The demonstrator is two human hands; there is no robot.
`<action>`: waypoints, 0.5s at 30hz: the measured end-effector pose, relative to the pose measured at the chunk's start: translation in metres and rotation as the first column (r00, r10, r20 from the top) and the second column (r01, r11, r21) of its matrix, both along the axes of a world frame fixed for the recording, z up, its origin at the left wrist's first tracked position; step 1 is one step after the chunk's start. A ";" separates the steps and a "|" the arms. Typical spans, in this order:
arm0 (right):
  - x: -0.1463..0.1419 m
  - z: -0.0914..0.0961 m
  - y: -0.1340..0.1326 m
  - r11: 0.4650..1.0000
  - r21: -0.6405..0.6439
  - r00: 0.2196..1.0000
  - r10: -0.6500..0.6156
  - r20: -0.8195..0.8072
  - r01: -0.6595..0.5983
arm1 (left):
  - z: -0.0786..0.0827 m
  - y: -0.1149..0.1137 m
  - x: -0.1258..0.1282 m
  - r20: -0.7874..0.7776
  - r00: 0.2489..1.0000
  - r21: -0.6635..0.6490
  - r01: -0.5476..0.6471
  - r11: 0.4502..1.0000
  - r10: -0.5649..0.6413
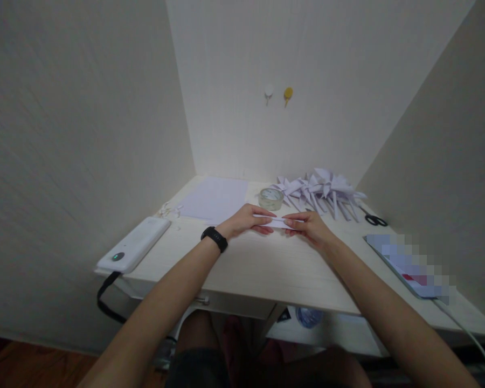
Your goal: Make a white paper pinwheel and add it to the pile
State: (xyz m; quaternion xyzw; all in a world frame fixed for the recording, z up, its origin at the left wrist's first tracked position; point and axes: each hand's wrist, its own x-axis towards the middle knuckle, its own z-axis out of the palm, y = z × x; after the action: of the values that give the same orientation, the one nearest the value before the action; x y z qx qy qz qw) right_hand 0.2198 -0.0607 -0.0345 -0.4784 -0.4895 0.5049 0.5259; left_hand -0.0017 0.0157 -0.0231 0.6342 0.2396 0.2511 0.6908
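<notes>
Both my hands meet at the middle of a pale wooden desk (pixel 267 269). My left hand (pixel 248 220), with a black band on its wrist, pinches the left end of a narrow folded white paper strip (pixel 278 220). My right hand (pixel 309 226) pinches the strip's right end. The strip lies low over the desk between the fingertips. Just behind the hands stands a roll of clear tape (pixel 270 198).
A flat white paper sheet (pixel 215 198) lies at the back left. A pile of folded white paper shapes (pixel 321 189) sits at the back right, with black-handled scissors (pixel 375 219) beside it. A white power bank (pixel 134 245) rests on the left edge, a tablet (pixel 408 264) on the right.
</notes>
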 end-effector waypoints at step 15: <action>-0.003 -0.001 0.000 0.999 0.013 0.998 -0.044 -0.052 0.044 | 0.001 -0.005 0.003 0.039 0.999 -0.065 -0.014 0.998 0.016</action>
State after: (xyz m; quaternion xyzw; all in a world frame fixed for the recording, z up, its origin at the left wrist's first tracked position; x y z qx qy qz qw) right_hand 0.2172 -0.0604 -0.0356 -0.4720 -0.4688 0.5018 0.5529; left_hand 0.0013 0.0110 -0.0218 0.6048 0.2386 0.2611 0.7136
